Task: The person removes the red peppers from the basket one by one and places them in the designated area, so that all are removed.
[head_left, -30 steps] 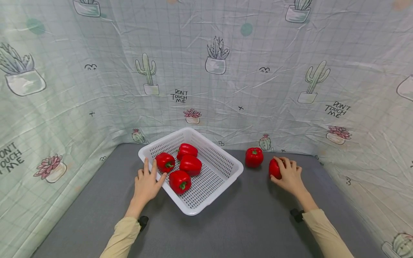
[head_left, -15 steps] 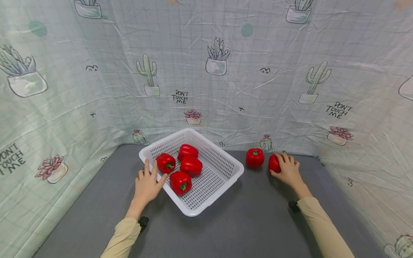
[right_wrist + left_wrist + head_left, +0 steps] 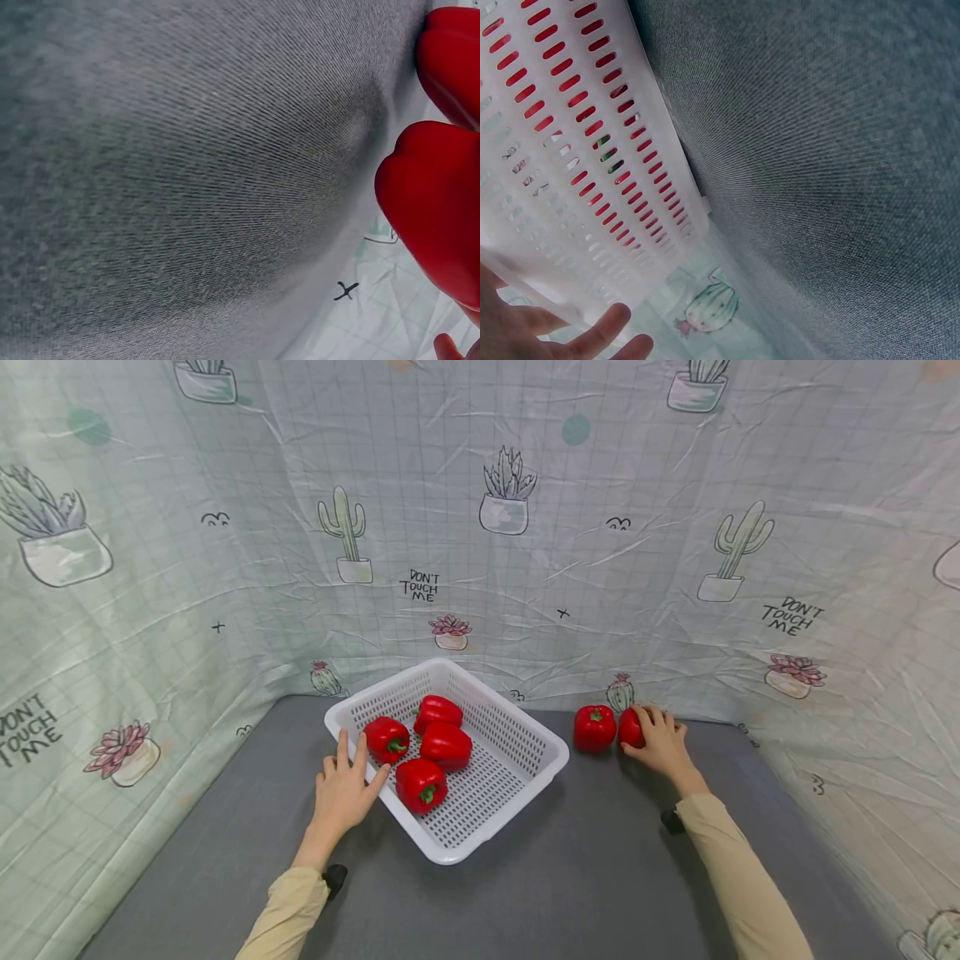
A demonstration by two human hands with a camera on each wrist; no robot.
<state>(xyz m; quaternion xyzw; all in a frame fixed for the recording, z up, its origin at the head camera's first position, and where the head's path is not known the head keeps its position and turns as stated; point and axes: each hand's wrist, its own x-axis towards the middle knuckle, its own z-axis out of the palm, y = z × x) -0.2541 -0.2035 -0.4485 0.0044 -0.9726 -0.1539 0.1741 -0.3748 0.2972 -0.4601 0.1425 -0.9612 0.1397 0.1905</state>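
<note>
My right hand (image 3: 663, 745) grips a red bell pepper (image 3: 632, 728) from its right side, fingers over the top and thumb at the near side. Just left of it a second red bell pepper (image 3: 595, 729) stands upright, stem up, with hardly any gap between them. In the right wrist view the held pepper (image 3: 439, 202) looms large and the other pepper (image 3: 454, 52) shows above it. My left hand (image 3: 343, 793) rests with spread fingers at the left rim of a white perforated plastic basket (image 3: 517, 806). Several red bell peppers (image 3: 446, 747) lie inside, toward its left half.
A grey cloth-like surface (image 3: 555, 877) lies under everything. Behind and to both sides hangs a pale curtain (image 3: 570, 543) printed with cacti and lettering, meeting the surface just beyond the basket and loose peppers.
The right hand has shifted left and slightly away from the body with its bell pepper, bringing it up beside the standing one. The left hand and basket stay put.
</note>
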